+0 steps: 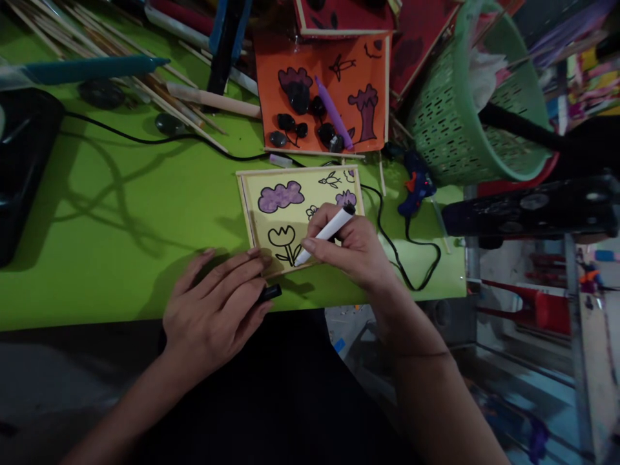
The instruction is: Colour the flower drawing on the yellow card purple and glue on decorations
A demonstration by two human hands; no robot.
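Note:
My right hand (346, 248) grips a white marker (327, 234) with a dark end, slanted over a yellow card (261, 226) edged with thin wooden sticks. The marker's tip meets the card by the stem of a black-outlined tulip. Purple clouds, a small flower and a bird are also drawn there; my right hand hides part of the right side. At the card's lower left corner, my left hand (217, 303) rests its fingertips on the edge. A black marker cap (271, 294) pokes out between its thumb and fingers.
Behind lies an orange card (324, 58) with dark stones and a purple marker (334, 115) on it. A green basket (436, 116) and a blue glue gun (415, 184) stand at right, with a black cord nearby. Wooden sticks (92, 39) and a teal marker (97, 68) are at left.

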